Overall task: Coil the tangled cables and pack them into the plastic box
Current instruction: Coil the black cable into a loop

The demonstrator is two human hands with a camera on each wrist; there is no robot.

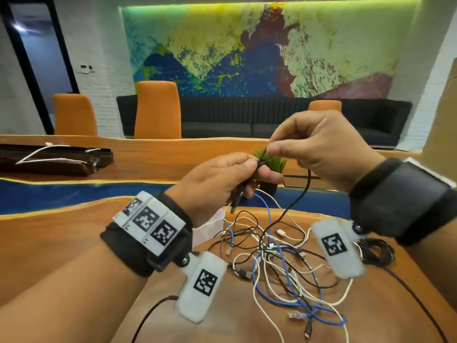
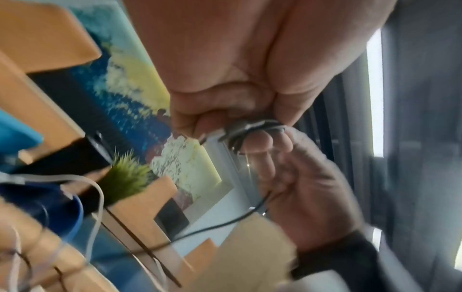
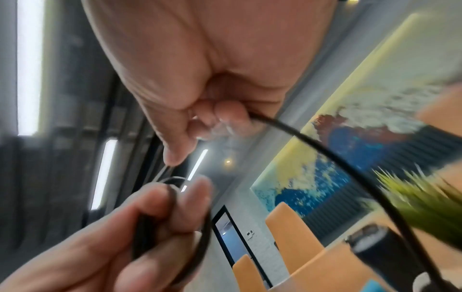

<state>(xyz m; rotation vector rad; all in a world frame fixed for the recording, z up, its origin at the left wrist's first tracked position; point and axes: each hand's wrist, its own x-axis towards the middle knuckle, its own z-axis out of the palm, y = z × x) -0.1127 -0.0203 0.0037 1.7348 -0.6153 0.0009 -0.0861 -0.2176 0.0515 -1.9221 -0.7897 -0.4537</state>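
Note:
Both hands are raised above the wooden table (image 1: 61, 243). My left hand (image 1: 247, 173) grips a small coil of black cable (image 1: 259, 162), and a plug hangs below its fingers. Pinching the same cable just above the coil is my right hand (image 1: 273, 149). From there the cable drops in a loose arc (image 1: 305, 189) into the tangle of white, blue and black cables (image 1: 284, 268). The left wrist view shows the loops (image 2: 255, 128) inside the curled fingers. In the right wrist view the black cable (image 3: 337, 164) leaves the pinch. A translucent plastic box (image 1: 210, 226) stands behind my left wrist, partly hidden.
A small potted green plant (image 1: 274, 160) stands just behind the hands. One coiled black cable (image 1: 378, 251) lies at the right under my right wrist. A dark case (image 1: 54, 159) with white cables sits far left. Orange chairs (image 1: 158, 110) line the table's far side.

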